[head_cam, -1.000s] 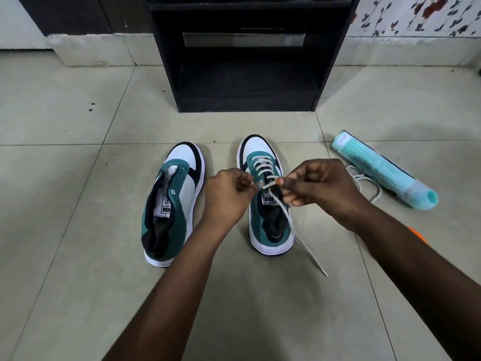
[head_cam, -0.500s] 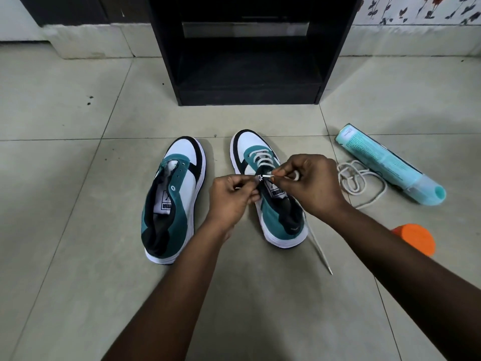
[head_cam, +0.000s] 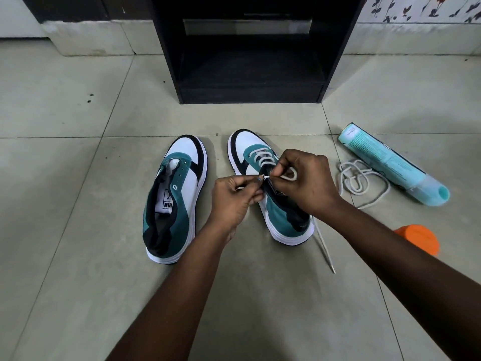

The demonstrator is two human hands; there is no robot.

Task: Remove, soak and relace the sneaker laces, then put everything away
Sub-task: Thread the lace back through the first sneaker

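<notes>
tiled floor [head_cam: 78,256]: left hand [head_cam: 231,199] and right hand [head_cam: 307,183] both pinch right sneaker's lace [head_cam: 263,158].

Two sneakers sit side by side on the tiled floor [head_cam: 78,256], toes twd the open-front cabinet [head_cam: 250,61] behind them; the unlaced sneaker [head_cam: 174,199] lies left, the part-laced sneaker [head_cam: 263,183] right. Both hands meet over the right one's tongue area, left hand [head_cam: 234,199] on its left side, right hand [head_cam: 307,181] on its right, w/ the lace [head_cam: 263,158] pinched btwn them; one lace end trails back past the heel onto the floor. Right of that shoe lies a loose lace [head_cam: 361,181], then a tube on its side [head_cam: 390,165] just beyond; a cap [head_cam: 419,238] sits nearer the person, by the right forearm.
</notes>
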